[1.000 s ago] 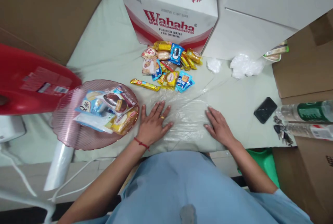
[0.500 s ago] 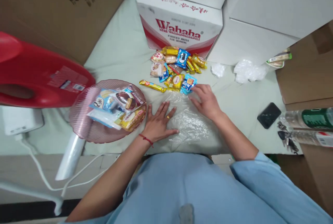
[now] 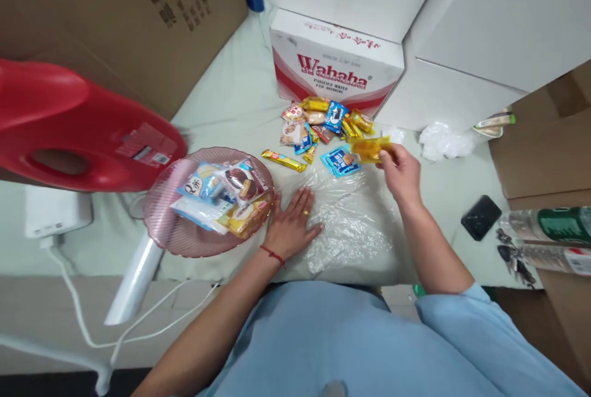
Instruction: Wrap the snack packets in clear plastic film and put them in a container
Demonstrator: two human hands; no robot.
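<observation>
My right hand (image 3: 402, 174) pinches one end of a yellow-wrapped snack (image 3: 369, 149), held up beside the snack pile. My left hand (image 3: 293, 224) lies flat, fingers stretched, on the cloth-covered table at the left edge of a clear plastic bag (image 3: 351, 224). Blue snack packets (image 3: 341, 161) lie just beyond the bag. Behind them is a heap of small wrapped snacks, with a blue packet (image 3: 336, 116) on top and a long yellow stick packet (image 3: 284, 160) to its left. A pink ribbed glass plate (image 3: 159, 212) left of my left hand holds several larger snack packets (image 3: 247, 184).
A white and red water carton (image 3: 337, 68) stands behind the snacks. On the left are a red jug (image 3: 92, 120), a white power box (image 3: 58, 212) and a plastic roll (image 3: 133, 280). A phone (image 3: 481, 217), keys (image 3: 514, 261) and bottles (image 3: 549, 224) lie on the right.
My right hand has taken hold of the yellow-wrapped snack from the front of the pile and lifted it to the right. My left hand stays flat. The camera view has shifted slightly.
</observation>
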